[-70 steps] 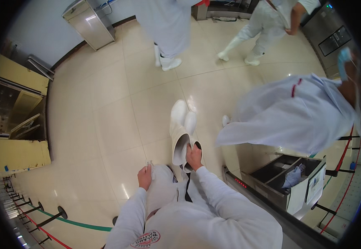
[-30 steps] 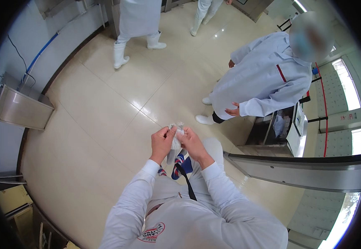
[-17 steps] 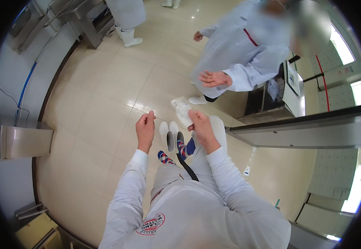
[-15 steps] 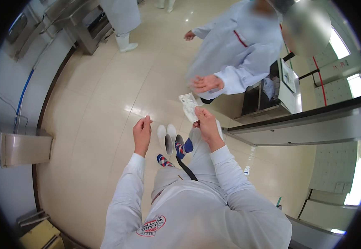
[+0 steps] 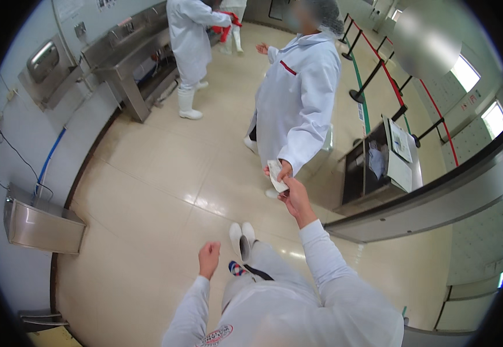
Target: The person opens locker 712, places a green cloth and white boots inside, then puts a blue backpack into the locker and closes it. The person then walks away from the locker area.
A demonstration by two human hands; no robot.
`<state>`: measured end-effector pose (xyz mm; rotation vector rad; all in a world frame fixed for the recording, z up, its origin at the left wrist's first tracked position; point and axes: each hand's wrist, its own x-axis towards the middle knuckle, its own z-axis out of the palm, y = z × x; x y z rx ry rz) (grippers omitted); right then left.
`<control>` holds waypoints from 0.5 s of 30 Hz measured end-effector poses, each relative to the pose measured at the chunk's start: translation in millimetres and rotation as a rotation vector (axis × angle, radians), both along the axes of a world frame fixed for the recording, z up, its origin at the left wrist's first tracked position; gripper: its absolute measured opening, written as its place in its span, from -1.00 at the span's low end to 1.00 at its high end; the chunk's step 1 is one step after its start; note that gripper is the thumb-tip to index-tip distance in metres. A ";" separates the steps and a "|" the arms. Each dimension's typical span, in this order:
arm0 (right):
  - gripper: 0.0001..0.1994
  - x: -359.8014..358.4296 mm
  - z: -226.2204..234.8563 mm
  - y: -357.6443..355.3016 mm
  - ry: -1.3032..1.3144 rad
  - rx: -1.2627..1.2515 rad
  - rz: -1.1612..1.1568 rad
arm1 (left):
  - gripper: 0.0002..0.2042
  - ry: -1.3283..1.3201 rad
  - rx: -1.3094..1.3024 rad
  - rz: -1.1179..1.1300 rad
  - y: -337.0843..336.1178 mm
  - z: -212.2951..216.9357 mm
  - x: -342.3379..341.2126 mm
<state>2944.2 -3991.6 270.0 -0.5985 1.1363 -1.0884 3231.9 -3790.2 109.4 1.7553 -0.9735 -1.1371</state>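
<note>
My right hand [image 5: 298, 199] is stretched forward, thumb and fingers pinching the lower end of a small flat white packet [image 5: 275, 172]. A co-worker's hand [image 5: 285, 168] is on the same packet from the far side, so both of us touch it. My left hand [image 5: 208, 260] hangs lower, in front of my body, its fingers curled in with nothing visible in them. Below it, a checked sock [image 5: 237, 268] shows on one of my feet. White rubber boots [image 5: 236, 236] stand on the floor by my feet, one partly hidden by my trouser leg.
The co-worker in a white coat [image 5: 298, 87] stands just ahead. A metal cabinet [image 5: 367, 168] and a grey frame [image 5: 425, 205] are at right. Along the left wall are a steel box [image 5: 46, 228] and a sink [image 5: 130, 58]. Farther off, other people in white stand near barrier posts [image 5: 373, 81].
My right hand has reached forward with the packet, and the co-worker's hand has come onto it. My left hand stays curled. My view has tilted up, showing more of the room.
</note>
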 end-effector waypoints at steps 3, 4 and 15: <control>-0.86 -7.3 -2.6 -8.8 -0.036 -0.040 -0.080 | -0.72 0.002 0.058 0.026 24.2 0.7 6.2; -0.86 -5.7 -1.8 -8.9 -0.023 -0.054 -0.077 | -0.72 -0.046 0.062 0.031 33.2 1.4 10.0; -0.84 -87.4 -96.1 63.3 0.407 0.060 0.081 | -0.69 -0.202 0.127 0.027 32.0 -40.8 8.1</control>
